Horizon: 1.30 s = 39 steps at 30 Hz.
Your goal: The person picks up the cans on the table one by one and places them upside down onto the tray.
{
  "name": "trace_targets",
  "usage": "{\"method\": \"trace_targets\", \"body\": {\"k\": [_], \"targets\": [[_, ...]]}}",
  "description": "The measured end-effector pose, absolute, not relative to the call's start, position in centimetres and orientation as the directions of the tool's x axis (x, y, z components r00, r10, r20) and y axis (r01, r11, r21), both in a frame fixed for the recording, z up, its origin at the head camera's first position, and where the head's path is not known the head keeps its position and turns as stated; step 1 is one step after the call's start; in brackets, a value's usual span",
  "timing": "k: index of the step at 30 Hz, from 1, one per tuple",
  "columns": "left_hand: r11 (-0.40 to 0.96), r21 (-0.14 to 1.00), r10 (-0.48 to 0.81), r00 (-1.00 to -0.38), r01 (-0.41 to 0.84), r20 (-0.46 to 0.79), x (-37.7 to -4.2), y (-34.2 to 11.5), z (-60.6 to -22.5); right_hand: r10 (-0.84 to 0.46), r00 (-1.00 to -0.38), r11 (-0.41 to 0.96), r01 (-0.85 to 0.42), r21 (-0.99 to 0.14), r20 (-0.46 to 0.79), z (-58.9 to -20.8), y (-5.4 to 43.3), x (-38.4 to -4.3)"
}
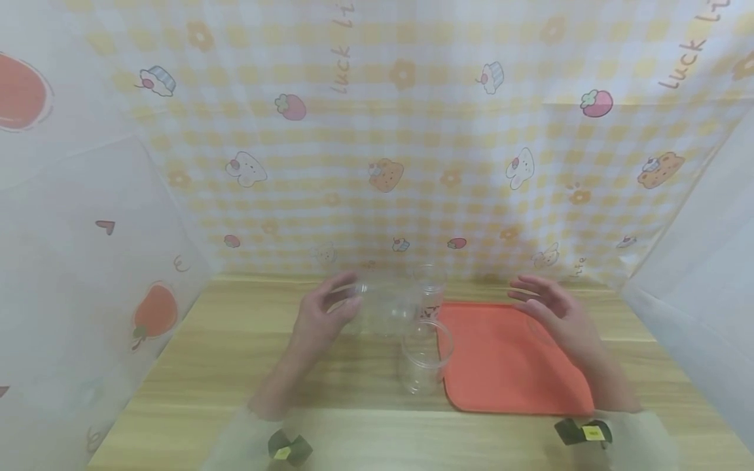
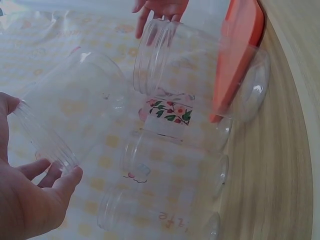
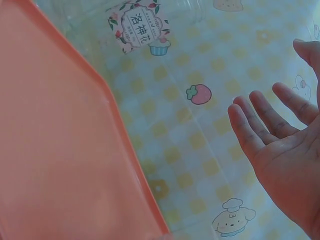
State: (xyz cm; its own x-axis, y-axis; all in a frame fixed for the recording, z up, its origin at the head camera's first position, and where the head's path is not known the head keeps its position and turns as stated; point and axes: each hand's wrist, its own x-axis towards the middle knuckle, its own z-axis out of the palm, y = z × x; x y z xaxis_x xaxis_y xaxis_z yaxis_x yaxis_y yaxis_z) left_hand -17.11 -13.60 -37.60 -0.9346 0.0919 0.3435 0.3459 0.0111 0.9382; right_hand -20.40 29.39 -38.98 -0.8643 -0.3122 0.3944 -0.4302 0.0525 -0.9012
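My left hand grips a clear plastic jar by its ribbed, threaded neck. In the left wrist view the jar is tilted, with its base pointing away from the fingers. Several similar clear jars stand on the table just to its right. One of them, a labelled jar, carries a floral paper label, and a wider jar stands nearest the front. My right hand hovers over the far right part of the orange tray, fingers spread and holding nothing.
The tray lies on the wood-grain table, right beside the jars. A yellow checked cloth with printed cartoons hangs along the back. White printed sheeting encloses the left side, and a pale sheet closes the right.
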Motion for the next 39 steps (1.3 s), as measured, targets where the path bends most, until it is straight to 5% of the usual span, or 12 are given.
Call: {"method": "trace_targets", "body": {"k": [39], "targets": [[-0.015, 0.937, 0.097, -0.932, 0.35, 0.35, -17.7, -12.5, -38.4, -0.362, -0.843, 0.027, -0.436, -0.9, 0.398, -39.2, 26.9, -20.5]]}}
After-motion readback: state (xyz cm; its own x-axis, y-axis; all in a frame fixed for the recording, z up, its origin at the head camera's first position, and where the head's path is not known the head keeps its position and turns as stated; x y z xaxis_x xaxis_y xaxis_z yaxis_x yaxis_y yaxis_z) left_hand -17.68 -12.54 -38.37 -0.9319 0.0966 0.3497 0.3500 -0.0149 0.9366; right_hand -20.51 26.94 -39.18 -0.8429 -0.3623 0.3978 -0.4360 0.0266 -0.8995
